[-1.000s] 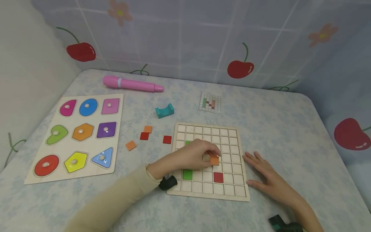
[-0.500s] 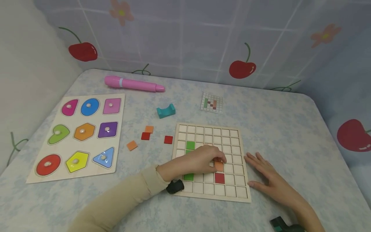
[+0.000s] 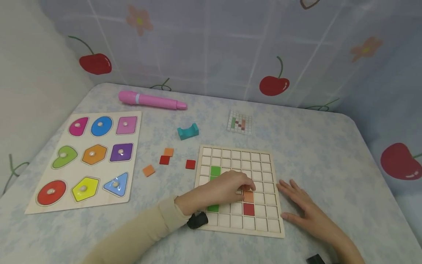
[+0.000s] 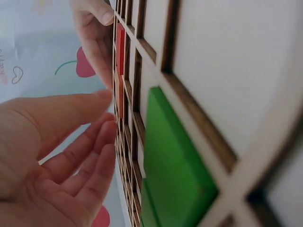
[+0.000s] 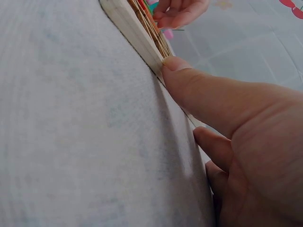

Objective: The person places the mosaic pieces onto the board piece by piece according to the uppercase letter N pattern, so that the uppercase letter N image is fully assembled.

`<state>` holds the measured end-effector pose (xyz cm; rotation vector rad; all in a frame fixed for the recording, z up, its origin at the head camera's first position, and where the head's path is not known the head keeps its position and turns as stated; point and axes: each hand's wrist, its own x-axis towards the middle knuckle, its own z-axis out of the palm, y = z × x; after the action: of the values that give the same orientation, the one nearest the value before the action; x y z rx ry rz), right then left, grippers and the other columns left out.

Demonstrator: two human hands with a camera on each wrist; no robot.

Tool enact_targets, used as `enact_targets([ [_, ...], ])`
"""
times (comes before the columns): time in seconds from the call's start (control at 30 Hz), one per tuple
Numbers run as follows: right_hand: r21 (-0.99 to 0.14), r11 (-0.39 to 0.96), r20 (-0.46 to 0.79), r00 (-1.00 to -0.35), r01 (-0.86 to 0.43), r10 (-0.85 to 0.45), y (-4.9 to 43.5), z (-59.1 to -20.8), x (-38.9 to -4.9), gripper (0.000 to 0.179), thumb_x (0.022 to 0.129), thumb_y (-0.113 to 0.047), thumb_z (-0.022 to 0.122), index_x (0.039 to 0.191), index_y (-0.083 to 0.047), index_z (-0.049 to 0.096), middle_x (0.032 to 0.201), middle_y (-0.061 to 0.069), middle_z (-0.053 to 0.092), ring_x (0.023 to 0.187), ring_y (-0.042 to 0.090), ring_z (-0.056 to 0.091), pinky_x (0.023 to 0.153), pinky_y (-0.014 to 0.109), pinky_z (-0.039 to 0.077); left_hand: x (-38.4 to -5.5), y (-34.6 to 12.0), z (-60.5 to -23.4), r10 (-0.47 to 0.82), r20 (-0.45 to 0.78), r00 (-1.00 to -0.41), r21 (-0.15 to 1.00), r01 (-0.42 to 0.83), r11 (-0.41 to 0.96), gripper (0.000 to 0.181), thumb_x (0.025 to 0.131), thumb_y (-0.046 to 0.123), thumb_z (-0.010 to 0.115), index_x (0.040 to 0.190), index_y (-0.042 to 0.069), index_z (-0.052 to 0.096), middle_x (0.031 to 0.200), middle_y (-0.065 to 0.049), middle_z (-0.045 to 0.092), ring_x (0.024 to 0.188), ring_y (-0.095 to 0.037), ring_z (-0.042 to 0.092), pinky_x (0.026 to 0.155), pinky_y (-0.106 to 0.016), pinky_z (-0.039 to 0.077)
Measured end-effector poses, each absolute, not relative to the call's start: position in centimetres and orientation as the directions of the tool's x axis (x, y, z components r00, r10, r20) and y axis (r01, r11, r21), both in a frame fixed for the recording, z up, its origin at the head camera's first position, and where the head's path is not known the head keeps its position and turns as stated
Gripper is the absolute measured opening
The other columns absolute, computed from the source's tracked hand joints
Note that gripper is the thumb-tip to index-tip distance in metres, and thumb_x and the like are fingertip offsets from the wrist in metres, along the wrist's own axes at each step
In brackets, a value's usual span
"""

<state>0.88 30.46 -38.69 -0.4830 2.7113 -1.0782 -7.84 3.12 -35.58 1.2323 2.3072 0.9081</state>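
My left hand (image 3: 225,187) hovers low over the wooden grid board (image 3: 230,228). Its thumb and bent fingers are at an orange square tile (image 3: 248,197), which lies in a cell above a red tile (image 3: 248,209). The left wrist view shows the thumb and fingers apart, with no tile between them; whether a fingertip touches the orange tile is hard to tell. Green tiles (image 4: 173,161) fill a column on the left, partly hidden by this hand. My right hand (image 3: 304,211) rests on the table with its fingers spread, thumb touching the board's right edge.
Loose orange (image 3: 148,170) and red tiles (image 3: 190,164) lie left of the board. A pattern card (image 3: 239,123), a teal block (image 3: 188,131) and a pink pen-shaped object (image 3: 153,100) are farther back. A knobbed shape puzzle (image 3: 79,174) lies at the left.
My left hand has brought the orange tile down into the cell above the red one, and its grip has loosened. My right hand stays at the board's edge.
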Motion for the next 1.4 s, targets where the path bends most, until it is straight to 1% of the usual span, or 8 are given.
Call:
enact_targets([
  [0.1, -0.686, 0.686, -0.040, -0.929, -0.243, -0.369, 30.4, -38.8, 1.1, 0.073, 0.084, -0.025, 0.070, 0.147, -0.021, 0.033, 0.151, 0.008, 0.025, 0.139, 0.033, 0.002, 0.105, 0.059, -0.001, -8.0, 2.5, -35.3, 0.820, -0.013, -0.573, 0.700, 0.580, 0.416, 0.027, 0.084, 0.001, 0.067, 0.110, 0.010, 0.068, 0.100, 0.005, 0.062, 0.091, -0.005, 0.055, 0.078, -0.015, 0.041],
  [0.23, -0.683, 0.682, -0.020, -0.926, -0.263, -0.377, 30.4, -38.9, 1.0, 0.074, 0.084, -0.022, 0.071, 0.147, -0.020, 0.032, 0.151, 0.008, 0.024, 0.139, 0.031, 0.002, 0.105, 0.058, -0.001, -8.3, 0.1, -34.1, 0.766, 0.003, -0.643, 0.707, 0.543, 0.453, 0.030, 0.086, 0.009, 0.069, 0.115, 0.011, 0.066, 0.107, 0.003, 0.062, 0.098, -0.010, 0.055, 0.084, -0.022, 0.042],
  [0.5, -0.683, 0.667, 0.019, -0.920, -0.297, -0.391, 30.7, -38.6, 0.9, 0.074, 0.083, -0.016, 0.072, 0.147, -0.017, 0.033, 0.151, 0.008, 0.025, 0.139, 0.031, 0.002, 0.103, 0.063, 0.003, -9.3, -9.0, -32.7, 0.563, 0.163, -0.810, 0.709, 0.493, 0.504, 0.033, 0.079, 0.002, 0.073, 0.112, 0.003, 0.065, 0.107, -0.007, 0.064, 0.097, -0.023, 0.058, 0.083, -0.039, 0.048],
  [0.73, -0.687, 0.672, 0.001, -0.924, -0.278, -0.381, 30.9, -38.5, 0.8, 0.075, 0.083, -0.017, 0.072, 0.147, -0.018, 0.033, 0.151, 0.009, 0.025, 0.139, 0.032, 0.002, 0.101, 0.065, 0.003, -8.2, -15.5, -33.5, 0.346, 0.103, -0.933, 0.673, 0.322, 0.666, 0.035, 0.080, 0.002, 0.073, 0.114, 0.003, 0.065, 0.109, -0.011, 0.063, 0.098, -0.031, 0.058, 0.083, -0.047, 0.048],
  [0.87, -0.688, 0.665, 0.009, -0.921, -0.289, -0.390, 30.9, -38.6, 0.8, 0.076, 0.082, -0.016, 0.072, 0.147, -0.018, 0.032, 0.151, 0.009, 0.024, 0.139, 0.033, 0.002, 0.102, 0.064, 0.001, -7.5, -17.3, -34.2, 0.293, 0.066, -0.954, 0.670, 0.260, 0.696, 0.037, 0.081, 0.004, 0.072, 0.116, 0.001, 0.064, 0.111, -0.015, 0.061, 0.099, -0.032, 0.057, 0.084, -0.048, 0.047],
  [1.03, -0.693, 0.659, 0.012, -0.919, -0.292, -0.395, 30.8, -38.7, 0.8, 0.076, 0.082, -0.016, 0.072, 0.147, -0.018, 0.032, 0.151, 0.009, 0.024, 0.138, 0.035, 0.002, 0.102, 0.064, 0.000, -7.6, -18.6, -34.9, 0.296, 0.005, -0.955, 0.643, 0.230, 0.730, 0.043, 0.079, 0.006, 0.075, 0.119, 0.001, 0.062, 0.113, -0.015, 0.060, 0.099, -0.031, 0.056, 0.084, -0.048, 0.047],
  [1.2, -0.692, 0.668, -0.008, -0.923, -0.272, -0.385, 30.8, -38.8, 0.9, 0.076, 0.082, -0.017, 0.072, 0.147, -0.018, 0.032, 0.151, 0.010, 0.024, 0.138, 0.035, 0.002, 0.102, 0.064, 0.000, -8.2, -18.6, -35.6, 0.337, -0.030, -0.941, 0.621, 0.246, 0.744, 0.041, 0.077, 0.002, 0.075, 0.116, -0.002, 0.063, 0.102, -0.011, 0.062, 0.092, -0.026, 0.056, 0.081, -0.044, 0.047],
  [1.4, -0.700, 0.663, -0.017, -0.921, -0.267, -0.389, 30.7, -38.9, 0.9, 0.076, 0.083, -0.017, 0.072, 0.147, -0.017, 0.032, 0.151, 0.010, 0.023, 0.139, 0.032, 0.000, 0.102, 0.064, 0.000, -8.1, -18.4, -36.0, 0.332, -0.007, -0.943, 0.604, 0.261, 0.753, 0.036, 0.077, -0.001, 0.073, 0.111, -0.002, 0.065, 0.092, -0.006, 0.064, 0.084, -0.023, 0.057, 0.076, -0.041, 0.048],
])
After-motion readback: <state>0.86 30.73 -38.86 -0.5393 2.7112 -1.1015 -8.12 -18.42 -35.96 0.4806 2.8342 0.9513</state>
